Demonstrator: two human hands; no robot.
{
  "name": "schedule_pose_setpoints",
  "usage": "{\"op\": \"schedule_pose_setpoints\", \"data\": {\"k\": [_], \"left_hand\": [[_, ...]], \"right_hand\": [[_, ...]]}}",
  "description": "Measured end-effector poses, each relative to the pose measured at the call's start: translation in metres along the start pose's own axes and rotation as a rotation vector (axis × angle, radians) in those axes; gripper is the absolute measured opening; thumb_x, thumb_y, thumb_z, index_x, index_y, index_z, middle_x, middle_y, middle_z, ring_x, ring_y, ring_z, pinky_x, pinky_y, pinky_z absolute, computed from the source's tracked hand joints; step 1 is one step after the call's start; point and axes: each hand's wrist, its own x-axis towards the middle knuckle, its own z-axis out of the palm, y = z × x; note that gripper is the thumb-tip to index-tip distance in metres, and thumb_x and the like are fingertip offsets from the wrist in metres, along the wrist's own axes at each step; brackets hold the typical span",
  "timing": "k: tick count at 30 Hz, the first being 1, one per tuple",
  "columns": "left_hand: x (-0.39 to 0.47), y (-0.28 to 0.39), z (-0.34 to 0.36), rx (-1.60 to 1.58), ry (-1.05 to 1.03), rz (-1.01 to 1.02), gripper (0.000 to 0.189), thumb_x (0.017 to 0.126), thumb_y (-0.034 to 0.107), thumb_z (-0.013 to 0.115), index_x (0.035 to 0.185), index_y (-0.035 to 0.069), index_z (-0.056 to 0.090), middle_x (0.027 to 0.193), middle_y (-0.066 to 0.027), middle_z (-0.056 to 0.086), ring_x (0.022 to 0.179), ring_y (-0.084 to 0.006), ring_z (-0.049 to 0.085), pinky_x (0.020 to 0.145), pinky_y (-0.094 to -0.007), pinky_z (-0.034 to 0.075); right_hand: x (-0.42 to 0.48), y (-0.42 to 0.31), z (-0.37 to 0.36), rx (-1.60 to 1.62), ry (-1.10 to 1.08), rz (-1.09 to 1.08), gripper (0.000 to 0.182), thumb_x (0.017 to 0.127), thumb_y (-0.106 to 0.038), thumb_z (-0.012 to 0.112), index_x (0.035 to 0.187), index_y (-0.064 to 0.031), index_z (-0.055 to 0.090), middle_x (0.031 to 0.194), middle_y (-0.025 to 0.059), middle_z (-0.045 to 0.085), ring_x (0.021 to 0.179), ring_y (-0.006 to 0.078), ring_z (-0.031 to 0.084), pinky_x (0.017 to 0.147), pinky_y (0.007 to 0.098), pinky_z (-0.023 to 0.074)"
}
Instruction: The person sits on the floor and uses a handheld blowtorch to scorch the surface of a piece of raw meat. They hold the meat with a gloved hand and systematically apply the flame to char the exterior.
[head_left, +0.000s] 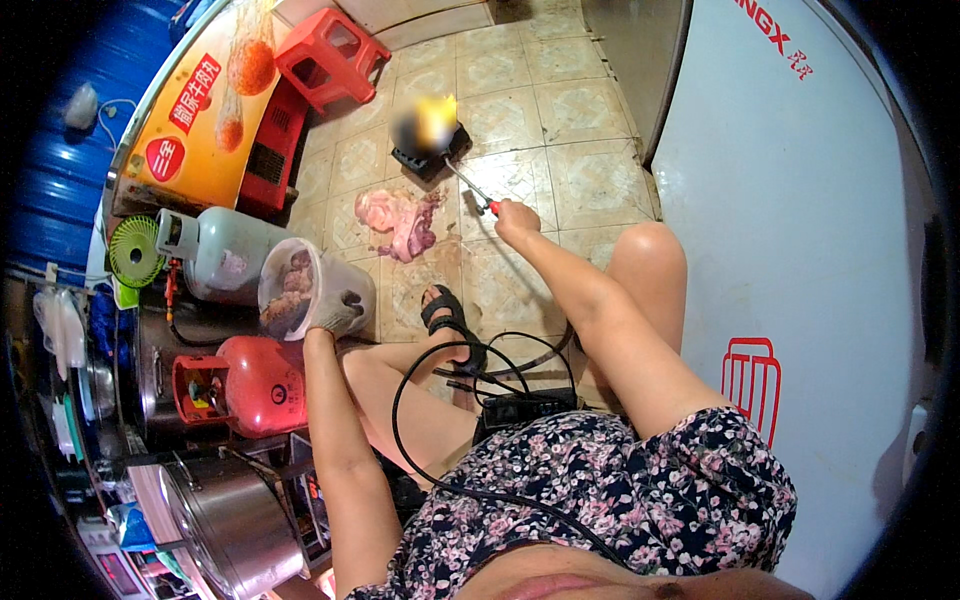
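Observation:
My right hand (517, 222) is closed around the red handle of a gas torch (472, 186), whose metal tube points at a black block-like stand (429, 159). Bright yellow flame (439, 116) and a blurred shape, too unclear to name, show above the stand. My left hand (341, 315), in a grey glove, rests against the side of a translucent plastic bucket (360, 289) tilted on its side; whether it grips the bucket I cannot tell. Brownish meat-like pieces (296, 285) lie inside. A pink and purplish raw, skin-like piece (401, 221) lies on the tiled floor between bucket and stand.
A grey gas cylinder (236, 251) and a red gas cylinder (262, 386) stand at the left, near a large steel pot (232, 525). A red plastic stool (330, 56) is at the upper left, a white appliance panel (795, 225) at the right. Black cables (397, 405) loop before my lap.

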Motion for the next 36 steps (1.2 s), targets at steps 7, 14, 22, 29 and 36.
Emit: {"op": "schedule_pose_setpoints", "data": {"k": [7,14,22,29,36], "left_hand": [[0.001,-0.002,0.001,0.007,-0.012,-0.014,0.032,0.081,0.013,0.067,0.110,0.000,0.067,0.108,-0.0147,0.069,0.098,-0.0232,0.065,0.089,-0.0320,0.049],[-0.005,0.019,-0.005,0.017,0.022,-0.020,0.035,0.080,0.016,0.068,0.111,0.000,0.067,0.107,-0.0160,0.069,0.097,-0.0251,0.065,0.089,-0.0336,0.049],[-0.004,0.009,-0.006,0.055,0.105,-0.002,0.033,0.081,0.018,0.066,0.109,0.000,0.067,0.104,-0.0174,0.070,0.095,-0.0270,0.065,0.087,-0.0350,0.049],[-0.013,0.019,-0.016,0.133,0.180,-0.022,0.035,0.077,0.022,0.067,0.108,0.005,0.068,0.104,-0.0146,0.069,0.093,-0.0287,0.064,0.085,-0.0371,0.049],[-0.041,0.072,-0.046,0.018,0.115,-0.083,0.039,0.075,0.022,0.070,0.112,0.009,0.067,0.105,-0.0151,0.068,0.098,-0.0290,0.061,0.088,-0.0365,0.048]], "right_hand": [[-0.004,-0.003,-0.001,-0.003,-0.014,0.001,0.025,0.087,-0.017,0.054,0.105,-0.0051,0.066,0.106,0.0168,0.069,0.101,0.0307,0.067,0.082,0.0416,0.0537],[0.001,0.001,-0.001,-0.005,0.011,-0.025,0.024,0.085,-0.014,0.056,0.105,-0.0036,0.065,0.104,0.0182,0.069,0.098,0.0315,0.067,0.082,0.0428,0.0536],[-0.004,-0.012,0.002,-0.031,-0.020,-0.079,0.025,0.082,-0.012,0.058,0.104,-0.0025,0.064,0.101,0.0198,0.069,0.096,0.0344,0.067,0.080,0.0445,0.0533],[-0.003,-0.024,-0.001,-0.066,-0.066,-0.126,0.027,0.080,-0.013,0.058,0.105,-0.0008,0.063,0.100,0.0214,0.068,0.096,0.0361,0.066,0.081,0.0458,0.0523],[0.009,-0.027,-0.007,-0.129,-0.018,-0.135,0.028,0.082,-0.015,0.056,0.104,0.0003,0.062,0.101,0.0236,0.067,0.096,0.0381,0.065,0.082,0.0476,0.0514]]}}
